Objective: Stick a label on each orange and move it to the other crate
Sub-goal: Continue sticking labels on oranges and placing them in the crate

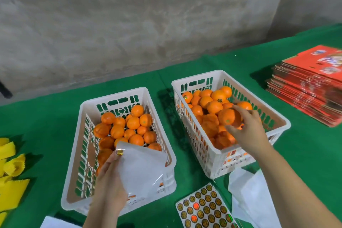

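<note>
An orange (229,117) is gripped by the right hand (246,127) over the right crate (277,116); a backing sheet (142,168) is pinched by the left hand (109,181).

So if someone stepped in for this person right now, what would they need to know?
Left hand: grip on a white backing sheet, one gold round sticker at its fingertip.
Right hand: grip on a round orange over the right white plastic crate.
Left white plastic crate also holds oranges. A full sticker sheet lies on the green table.
Done: some right-crate oranges show labels.
Left: set this one down, label the left crate's.
</note>
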Demonstrator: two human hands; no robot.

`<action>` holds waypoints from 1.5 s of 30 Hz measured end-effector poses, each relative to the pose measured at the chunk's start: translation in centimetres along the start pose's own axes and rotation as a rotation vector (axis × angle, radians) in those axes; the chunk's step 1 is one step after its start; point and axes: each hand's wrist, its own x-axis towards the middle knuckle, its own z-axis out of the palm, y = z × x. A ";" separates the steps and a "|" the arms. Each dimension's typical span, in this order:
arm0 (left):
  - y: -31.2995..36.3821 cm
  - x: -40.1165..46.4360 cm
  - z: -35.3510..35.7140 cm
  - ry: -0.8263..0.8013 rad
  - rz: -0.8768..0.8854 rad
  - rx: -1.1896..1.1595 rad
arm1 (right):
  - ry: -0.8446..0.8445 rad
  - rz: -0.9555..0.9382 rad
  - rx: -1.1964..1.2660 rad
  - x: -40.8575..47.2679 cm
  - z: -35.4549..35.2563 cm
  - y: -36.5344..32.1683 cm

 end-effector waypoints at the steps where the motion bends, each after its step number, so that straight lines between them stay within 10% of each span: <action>1: -0.3 0.5 -0.1 0.011 0.006 0.001 | 0.022 0.056 -0.050 0.8 -0.1 0.9; 9: -0.6 0.9 -0.5 -0.010 -0.019 -0.086 | 0.010 -0.087 0.162 -2.9 4.2 -2.8; 17: 1.5 0.9 -2.4 0.022 0.232 0.307 | -0.648 0.005 0.667 -7.3 13.5 -12.5; 23: 3.1 1.3 -4.5 -0.142 0.268 0.279 | -0.684 -0.239 0.375 -6.7 16.9 -13.5; 27: 3.2 1.5 -4.5 -0.207 0.231 0.335 | -0.573 -0.378 0.024 -6.9 18.3 -13.6; 45: 1.5 3.9 -3.4 0.185 0.167 0.544 | -0.235 -0.261 0.417 -4.4 18.5 -12.7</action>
